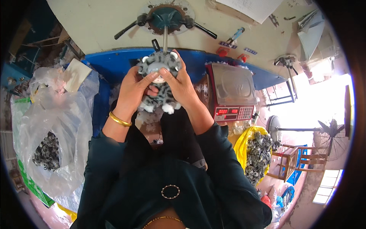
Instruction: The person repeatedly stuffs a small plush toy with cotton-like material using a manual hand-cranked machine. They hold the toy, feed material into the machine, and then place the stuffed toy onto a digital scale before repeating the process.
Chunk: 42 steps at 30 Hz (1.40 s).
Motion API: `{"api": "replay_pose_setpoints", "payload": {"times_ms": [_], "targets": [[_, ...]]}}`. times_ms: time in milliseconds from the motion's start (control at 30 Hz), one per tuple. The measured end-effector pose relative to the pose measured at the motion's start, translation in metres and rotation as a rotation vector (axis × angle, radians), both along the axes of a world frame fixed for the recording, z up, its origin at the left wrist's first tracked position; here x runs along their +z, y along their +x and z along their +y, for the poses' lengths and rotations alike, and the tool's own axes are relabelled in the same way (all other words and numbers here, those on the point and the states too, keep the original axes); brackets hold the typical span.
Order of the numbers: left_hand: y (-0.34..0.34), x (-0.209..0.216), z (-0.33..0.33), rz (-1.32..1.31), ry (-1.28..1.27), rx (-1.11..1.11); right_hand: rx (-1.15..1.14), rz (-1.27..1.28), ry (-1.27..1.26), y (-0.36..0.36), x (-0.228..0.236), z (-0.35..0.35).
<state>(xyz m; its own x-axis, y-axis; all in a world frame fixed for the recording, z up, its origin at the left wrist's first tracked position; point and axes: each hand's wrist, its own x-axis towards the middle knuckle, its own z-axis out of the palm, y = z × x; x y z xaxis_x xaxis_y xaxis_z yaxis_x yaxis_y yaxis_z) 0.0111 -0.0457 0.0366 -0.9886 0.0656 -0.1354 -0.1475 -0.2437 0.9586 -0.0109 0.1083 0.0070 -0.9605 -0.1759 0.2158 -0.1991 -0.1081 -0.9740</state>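
A grey plush toy (164, 92) with dark spots, white ears and white paws is in front of me, just below a thin metal tube (165, 38). Its head lies against the tube's lower end; whether the tube goes inside cannot be made out. On the toy's left side, my left hand (132, 87) is closed round it, thumb on the pale muzzle. My right hand (181, 84) grips the other side, its thumb pressing near the muzzle and its fingers behind the head. The tube comes from a round dark fitting (164, 20) with two black-handled levers.
A red scale (233, 91) with a clear cover stands at the right. Below it a yellow bag (244, 149) holds several spotted plush pieces. More lie in a clear plastic bag (72, 129) at the left. A blue tray edge (110, 63) runs under the machine. Farther right is a fan (332, 139).
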Motion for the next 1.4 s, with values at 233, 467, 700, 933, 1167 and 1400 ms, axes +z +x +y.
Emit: {"api": "replay_pose_setpoints", "payload": {"times_ms": [233, 467, 700, 933, 1167, 1400], "targets": [[0.046, -0.008, 0.003, -0.041, -0.040, -0.089, 0.217, -0.069, -0.030, 0.039, 0.006, 0.036], [0.073, -0.059, -0.038, -0.124, -0.075, -0.013, -0.571, 0.143, 0.171, 0.011, -0.066, 0.236], [0.075, -0.066, -0.024, -0.121, -0.068, -0.161, -0.796, -0.008, 0.526, 0.030, -0.103, 0.308], [0.087, -0.091, -0.032, -0.228, -0.083, -0.153, -1.083, -0.090, 0.698, 0.149, -0.175, 0.320], [0.096, -0.098, -0.034, -0.268, -0.093, -0.148, -1.196, -0.052, 0.863, 0.118, -0.124, 0.298], [0.106, -0.093, -0.019, -0.226, -0.082, -0.193, -1.212, 0.070, 0.829, -0.003, -0.125, 0.279]]}}
